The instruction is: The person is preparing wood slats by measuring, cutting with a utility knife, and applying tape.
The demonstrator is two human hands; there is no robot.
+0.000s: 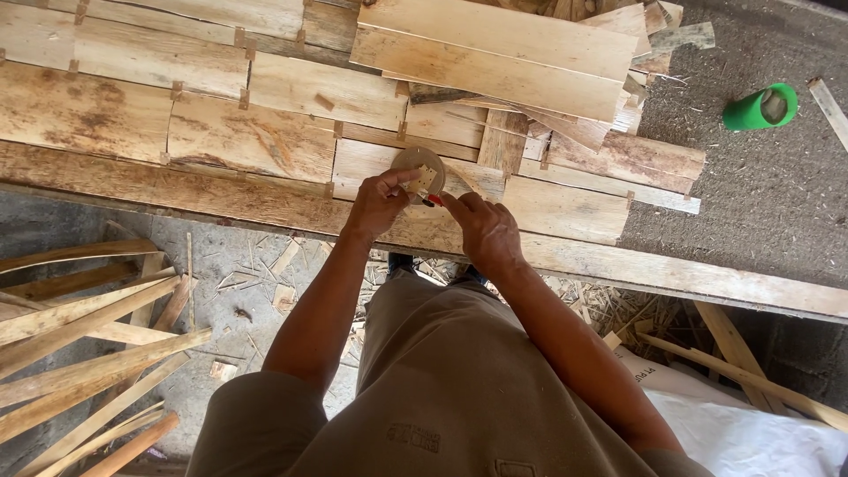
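Observation:
My left hand (378, 205) holds a small round wooden disc (419, 165) upright by its lower edge, over the edge of a long wooden plank (221, 196). My right hand (483, 231) is beside it, fingers closed on a small tool with a red part (435, 200) whose tip touches the disc. What kind of tool it is I cannot tell. Both forearms reach forward from my lap, which is covered by olive-brown trousers.
Rough boards (495, 53) and joined planks lie stacked ahead. A green cup (760, 108) lies on its side on the grey ground at the right. Thin wood strips (79, 353) pile at the lower left; shavings litter the floor, and a white sack (751, 424) lies lower right.

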